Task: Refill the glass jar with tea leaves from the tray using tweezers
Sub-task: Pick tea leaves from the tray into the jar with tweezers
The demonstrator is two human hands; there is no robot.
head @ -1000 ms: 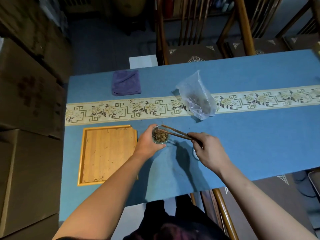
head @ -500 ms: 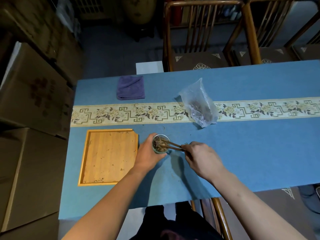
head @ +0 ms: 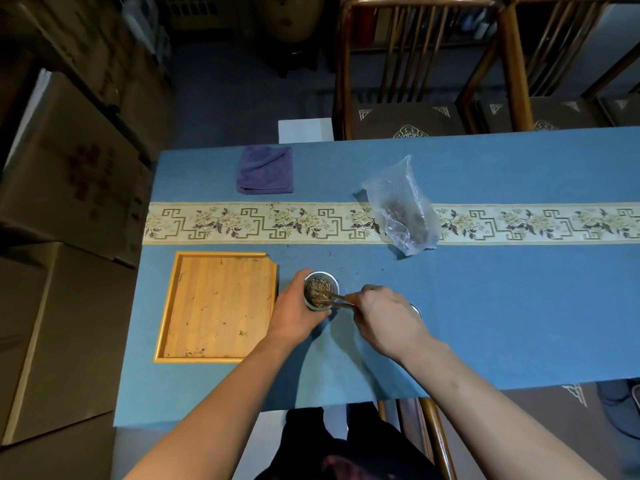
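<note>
My left hand (head: 298,311) is wrapped around the glass jar (head: 321,290), which stands on the blue bench (head: 519,306) just right of the wooden tray (head: 216,306) — the jar is full of tea leaves (head: 317,291) nearly to the rim. My right hand (head: 384,315) pinches the tweezers (head: 337,299), fingers (head: 356,299) curled round them, tips down among the leaves in the jar. Beyond the jar lies a clear plastic bag (head: 401,206) of leaves, and beyond the tray a folded purple cloth (head: 265,170).

Blue-clothed table (head: 519,306), two wooden chairs (head: 408,81) behind (dimly lit), cardboard boxes (head: 69,168) stacked left
</note>
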